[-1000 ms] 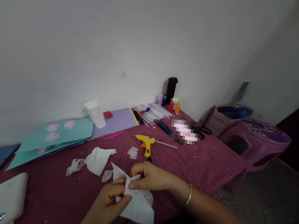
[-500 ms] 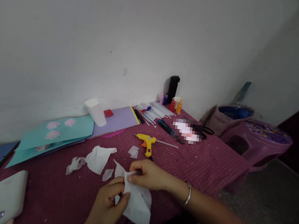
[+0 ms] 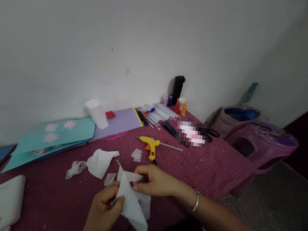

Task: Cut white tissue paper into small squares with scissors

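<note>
Between my hands is a thin white sheet of tissue paper [image 3: 133, 206], folded and hanging in loose flaps over the table. My left hand [image 3: 106, 204] is closed, pinching its left edge between thumb and fingers. On the far side, my right hand [image 3: 151, 180] grips the upper part, its fingertips partly hidden behind the paper. Just beyond lie torn white paper scraps [image 3: 101, 162] and a small square piece [image 3: 109, 179]. A yellow glue gun [image 3: 150, 144] with a clear glue stick in its back lies past my right hand.
Teal card with pink flowers [image 3: 63, 131], a purple sheet [image 3: 125, 121] and a white cup-like piece [image 3: 97, 113] lie along the wall. A white power bank [image 3: 5, 202] is at near left. Paint bottles [image 3: 183, 107], scissors [image 3: 212, 134] and a pink stool [image 3: 269, 142] are rightward.
My left hand has moved slightly left and down, drawing its edge of the paper away from my right hand. The paper's front flap now hangs more slanted. The view has shifted a little.
</note>
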Motion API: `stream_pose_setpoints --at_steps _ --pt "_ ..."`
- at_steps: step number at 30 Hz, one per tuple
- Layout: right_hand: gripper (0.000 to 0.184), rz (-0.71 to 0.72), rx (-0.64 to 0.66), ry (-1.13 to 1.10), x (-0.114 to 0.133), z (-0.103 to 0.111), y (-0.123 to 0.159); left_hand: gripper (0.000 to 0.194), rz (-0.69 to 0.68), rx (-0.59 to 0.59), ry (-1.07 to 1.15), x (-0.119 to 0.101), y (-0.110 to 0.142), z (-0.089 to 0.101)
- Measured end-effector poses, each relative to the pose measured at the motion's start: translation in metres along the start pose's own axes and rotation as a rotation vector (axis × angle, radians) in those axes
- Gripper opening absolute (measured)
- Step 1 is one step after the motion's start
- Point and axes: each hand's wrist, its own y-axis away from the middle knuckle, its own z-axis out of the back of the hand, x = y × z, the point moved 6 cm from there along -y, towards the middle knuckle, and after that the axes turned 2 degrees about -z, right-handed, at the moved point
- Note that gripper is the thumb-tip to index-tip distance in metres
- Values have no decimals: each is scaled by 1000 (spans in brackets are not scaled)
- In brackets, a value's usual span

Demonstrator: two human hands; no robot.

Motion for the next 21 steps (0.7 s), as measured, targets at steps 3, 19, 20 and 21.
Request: stream_pose_setpoints --at_steps 3,19,20,21 --pt "21 16 2 113 4 -1 6 10 78 -1 122 16 1 1" --pt "12 -2 -182 47 -9 4 -3 42 359 -165 416 36 17 -20" --pt "12 -1 -185 52 -10 4 -3 42 391 -161 471 37 17 -19" --pt "12 -2 -182 53 -11 4 -3 42 423 -159 520 38 17 -19"
